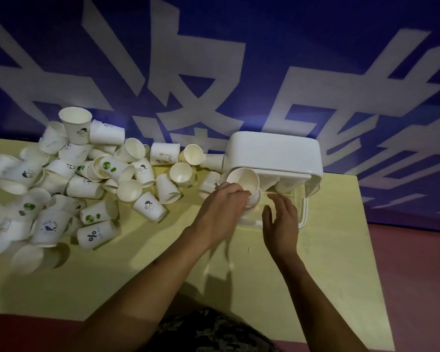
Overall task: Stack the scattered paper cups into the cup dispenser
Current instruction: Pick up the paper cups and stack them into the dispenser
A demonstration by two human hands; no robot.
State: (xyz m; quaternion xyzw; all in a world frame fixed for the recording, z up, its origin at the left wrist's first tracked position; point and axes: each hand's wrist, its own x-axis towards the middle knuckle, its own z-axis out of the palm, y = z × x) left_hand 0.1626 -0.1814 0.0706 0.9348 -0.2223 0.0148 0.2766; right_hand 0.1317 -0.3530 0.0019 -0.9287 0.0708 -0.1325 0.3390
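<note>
A white cup dispenser (274,151) with a clear lower body stands at the table's back right. My left hand (221,207) grips a short stack of white paper cups (244,180) at the dispenser's front left, open mouth facing me. My right hand (281,222) hovers just right of that stack in front of the clear body, fingers spread and relaxed, holding nothing. More cups show inside the dispenser (287,185). Several loose paper cups (87,174), some printed with green dots or small drawings, lie scattered across the table's left half.
The pale yellow table (341,250) ends at a right edge over a reddish floor. A blue banner with large white characters (214,72) hangs close behind the table. Bare tabletop lies in front of the dispenser and between my arms.
</note>
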